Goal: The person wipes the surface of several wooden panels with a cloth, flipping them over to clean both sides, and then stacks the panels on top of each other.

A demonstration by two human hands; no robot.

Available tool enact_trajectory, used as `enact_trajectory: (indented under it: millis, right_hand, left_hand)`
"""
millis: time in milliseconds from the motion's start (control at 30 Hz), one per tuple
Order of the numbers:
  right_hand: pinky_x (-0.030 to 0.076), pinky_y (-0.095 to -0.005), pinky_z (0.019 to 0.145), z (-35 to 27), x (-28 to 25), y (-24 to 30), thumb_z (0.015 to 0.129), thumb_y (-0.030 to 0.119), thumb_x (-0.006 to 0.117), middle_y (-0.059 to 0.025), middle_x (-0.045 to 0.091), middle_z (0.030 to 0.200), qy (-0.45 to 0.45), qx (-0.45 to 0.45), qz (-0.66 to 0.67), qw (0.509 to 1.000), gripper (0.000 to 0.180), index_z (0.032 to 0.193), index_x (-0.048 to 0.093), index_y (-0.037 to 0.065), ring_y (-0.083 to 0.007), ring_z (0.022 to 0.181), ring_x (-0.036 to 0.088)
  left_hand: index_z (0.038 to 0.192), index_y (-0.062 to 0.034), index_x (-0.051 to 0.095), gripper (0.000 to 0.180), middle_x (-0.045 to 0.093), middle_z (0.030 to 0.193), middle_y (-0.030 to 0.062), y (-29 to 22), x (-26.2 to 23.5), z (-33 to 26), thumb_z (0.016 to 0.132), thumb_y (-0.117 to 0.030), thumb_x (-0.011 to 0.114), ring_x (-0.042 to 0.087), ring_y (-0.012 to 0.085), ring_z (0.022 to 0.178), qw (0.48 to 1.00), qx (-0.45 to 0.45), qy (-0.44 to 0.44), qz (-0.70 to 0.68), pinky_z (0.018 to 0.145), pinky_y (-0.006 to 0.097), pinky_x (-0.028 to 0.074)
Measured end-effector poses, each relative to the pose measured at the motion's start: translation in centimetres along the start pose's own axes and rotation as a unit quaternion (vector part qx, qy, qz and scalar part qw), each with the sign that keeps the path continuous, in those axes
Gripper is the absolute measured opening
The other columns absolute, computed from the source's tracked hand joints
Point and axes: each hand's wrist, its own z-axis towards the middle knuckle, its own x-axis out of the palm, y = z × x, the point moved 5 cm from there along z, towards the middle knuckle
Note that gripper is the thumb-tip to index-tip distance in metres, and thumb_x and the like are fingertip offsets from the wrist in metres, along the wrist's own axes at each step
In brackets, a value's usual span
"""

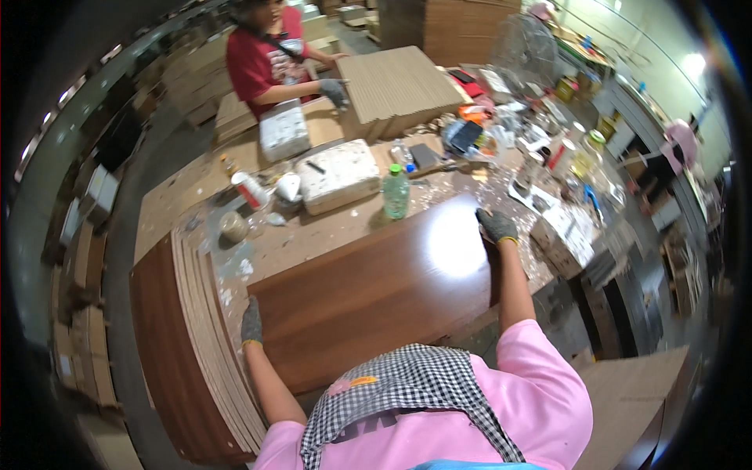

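Note:
A glossy brown wood panel (368,294) lies flat across the workbench in front of me. My left hand (251,321), in a grey glove, grips its near left corner. At the panel's far right corner my right hand (497,225), also gloved, grips the edge. A bright light glare sits on the panel near that hand. A stack of similar brown-faced boards (184,337) lies just left of the panel, its pale edges fanned out.
A green plastic bottle (395,192) and two white blocks (337,174) stand beyond the panel. A person in a red shirt (262,59) handles a stack of ribbed boards (399,86) at the far side. Cluttered tools and tins (548,157) fill the right bench.

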Motion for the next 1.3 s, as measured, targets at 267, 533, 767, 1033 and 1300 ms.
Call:
enact_trajectory:
  millis: [267,533,767,1033,1300]
  right_hand:
    - [0.049,-0.0485,0.092,-2.9,-1.9,-0.1,0.092,0.051,0.052,-0.0201,0.069,0.111,-0.111,0.013,0.032,0.993,0.047,0.115,0.071,0.015,-0.0396,0.104,0.066]
    - [0.050,-0.0475,0.090,-5.5,-1.1,2.7,0.084,0.022,0.065,-0.0137,0.068,0.108,-0.215,-0.111,-0.038,0.970,0.033,0.117,0.066,0.016,-0.0353,0.101,0.064]
    - [0.049,-0.0475,0.089,-5.4,-1.9,2.2,0.083,0.023,0.067,-0.0130,0.068,0.105,-0.208,-0.082,-0.039,0.974,0.033,0.115,0.066,0.016,-0.0343,0.101,0.064]
    - [0.049,-0.0477,0.085,-6.3,-2.0,3.2,0.087,0.028,0.062,-0.0135,0.069,0.099,-0.281,-0.128,0.031,0.951,0.026,0.109,0.071,0.016,-0.0349,0.093,0.064]
    - [0.051,-0.0496,0.078,-6.3,-1.8,3.6,0.093,0.038,0.054,-0.0177,0.071,0.091,-0.306,-0.123,0.020,0.944,0.033,0.099,0.074,0.013,-0.0375,0.086,0.067]
  left_hand:
    - [0.130,0.0031,0.060,0.048,0.063,0.131,0.0219,1.9,-11.4,0.6,0.107,-0.032,0.037,0.058,0.0355,0.123,0.765,-0.294,0.037,-0.572,0.105,0.038,0.045]
    - [0.123,0.0060,0.064,0.058,0.065,0.126,0.0239,2.3,-10.7,0.1,0.106,-0.044,0.039,0.060,0.0382,0.119,0.737,-0.308,0.002,-0.602,0.101,0.040,0.046]
    - [0.110,0.0049,0.069,0.065,0.069,0.111,0.0247,1.9,-14.5,0.8,0.105,-0.050,0.035,0.064,0.0421,0.105,0.794,-0.320,-0.006,-0.517,0.091,0.046,0.050]
    - [0.093,-0.0005,0.073,0.067,0.072,0.094,0.0237,2.5,-18.4,-0.1,0.105,-0.050,0.029,0.067,0.0432,0.089,0.864,-0.369,-0.002,-0.342,0.082,0.050,0.053]
    - [0.092,-0.0034,0.071,0.058,0.072,0.092,0.0224,2.3,-14.9,0.4,0.105,-0.045,0.032,0.068,0.0414,0.084,0.881,-0.337,-0.053,-0.328,0.078,0.052,0.054]
